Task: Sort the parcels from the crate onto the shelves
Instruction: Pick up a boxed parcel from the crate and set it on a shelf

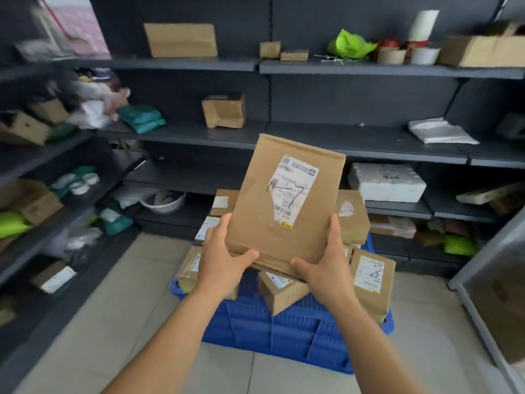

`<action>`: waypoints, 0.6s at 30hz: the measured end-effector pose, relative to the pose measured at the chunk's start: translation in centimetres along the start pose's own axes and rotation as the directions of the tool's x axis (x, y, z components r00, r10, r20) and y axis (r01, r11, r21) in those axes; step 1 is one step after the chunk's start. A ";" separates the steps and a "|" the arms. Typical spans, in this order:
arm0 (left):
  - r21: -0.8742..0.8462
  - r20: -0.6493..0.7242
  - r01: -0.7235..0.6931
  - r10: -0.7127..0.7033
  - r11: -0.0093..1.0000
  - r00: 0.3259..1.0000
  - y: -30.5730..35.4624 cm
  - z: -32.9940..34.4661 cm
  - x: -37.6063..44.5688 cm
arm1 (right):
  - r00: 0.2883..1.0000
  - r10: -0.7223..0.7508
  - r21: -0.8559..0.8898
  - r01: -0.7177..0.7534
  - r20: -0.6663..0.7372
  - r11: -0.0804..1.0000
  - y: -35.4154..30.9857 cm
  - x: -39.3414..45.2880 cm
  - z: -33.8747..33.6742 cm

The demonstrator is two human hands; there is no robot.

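Two hands, left hand [224, 251] and right hand [326, 257], clamp the brown parcel [284, 206] mid-frame. Its long axis points up-frame at the shelves [312, 135], above the blue crate [278, 331].

Dark grey metal shelving [341, 137] runs across the top of my view and down the left edge. Pale floor tiles [136, 294] fill the bottom. At lower right stands what may be a glass-fronted cabinet [494, 280].
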State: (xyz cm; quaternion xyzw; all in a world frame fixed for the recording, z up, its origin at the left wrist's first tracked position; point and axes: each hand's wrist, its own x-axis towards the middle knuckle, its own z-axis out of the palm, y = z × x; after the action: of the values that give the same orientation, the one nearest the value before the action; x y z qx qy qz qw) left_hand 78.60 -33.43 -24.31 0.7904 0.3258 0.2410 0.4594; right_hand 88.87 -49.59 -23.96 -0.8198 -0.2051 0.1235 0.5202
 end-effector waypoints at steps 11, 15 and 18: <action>0.002 -0.404 0.135 -0.123 0.991 0.906 -4.9 -17.7 -7.8 | 0.907 -0.224 0.007 0.237 0.357 0.971 -10.8 -5.8 13.3; 0.023 -0.522 0.187 -0.148 0.982 0.840 -7.4 -25.8 -11.7 | 0.843 -0.290 0.046 0.303 0.453 0.952 -15.4 -10.1 19.7; 0.048 -0.599 0.220 -0.148 0.974 0.787 -9.2 -32.0 -15.2 | 0.786 -0.328 0.087 0.334 0.523 0.939 -18.8 -14.1 24.4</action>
State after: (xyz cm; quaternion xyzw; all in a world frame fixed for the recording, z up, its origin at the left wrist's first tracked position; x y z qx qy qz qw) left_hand 43.95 -23.03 -18.89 0.6653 0.5416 0.4101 0.3097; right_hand 62.34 -29.51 -17.63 -0.7075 -0.4816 0.2508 0.4523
